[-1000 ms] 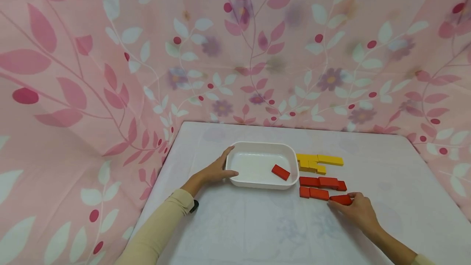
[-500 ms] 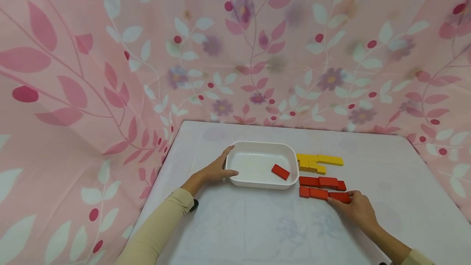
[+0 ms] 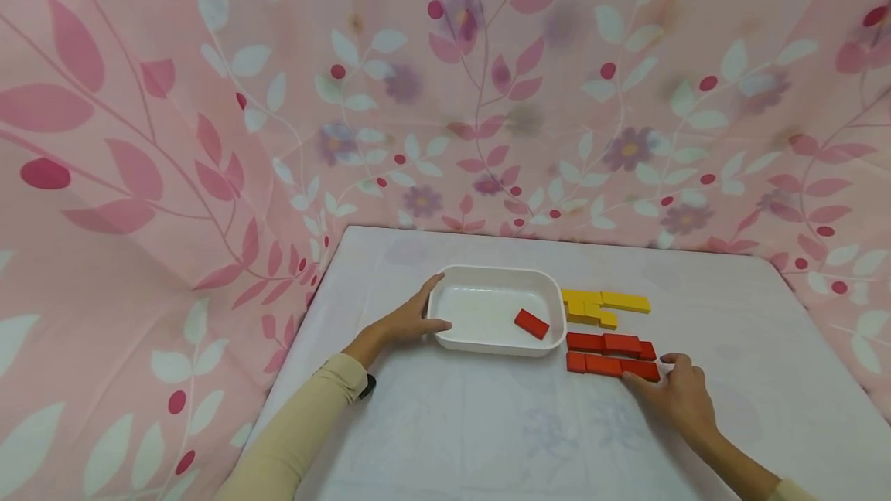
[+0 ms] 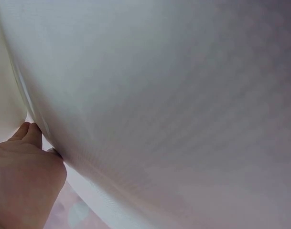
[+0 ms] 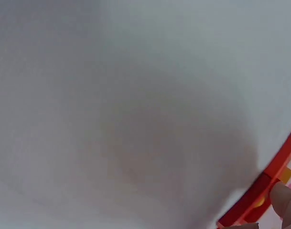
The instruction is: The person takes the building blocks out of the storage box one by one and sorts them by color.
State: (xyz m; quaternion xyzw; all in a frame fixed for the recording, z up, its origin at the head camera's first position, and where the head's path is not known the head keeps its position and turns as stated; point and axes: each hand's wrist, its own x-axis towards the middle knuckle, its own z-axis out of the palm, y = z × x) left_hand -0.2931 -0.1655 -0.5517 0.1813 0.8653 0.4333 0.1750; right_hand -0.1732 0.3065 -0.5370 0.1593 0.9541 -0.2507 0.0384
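My left hand [image 3: 407, 322] holds the left end of a white tray [image 3: 501, 349]; the thumb lies over its front-left corner and the fingers reach to the back corner. Inside the tray is one red block [image 3: 532, 324]. My right hand [image 3: 682, 397] is at the right end of the nearer red row, its thumb touching the end red block [image 3: 640, 369] and its fingertips just off that block's right end. In the right wrist view the thumb [image 5: 285, 202] rests against the red row. The left wrist view shows the left hand [image 4: 28, 176] at the tray's edge.
A second red row [image 3: 622, 344] lies just behind the nearer one. Farther back, right of the tray, several yellow blocks [image 3: 624, 302] lie together. A white cloth [image 3: 487, 424] covers the table, and a pink patterned curtain [image 3: 487, 99] hangs behind and at the left.
The end red block has turned and slid slightly to line up against its row. My right fingers have parted from its right end. The left hand and tray have stayed in place.
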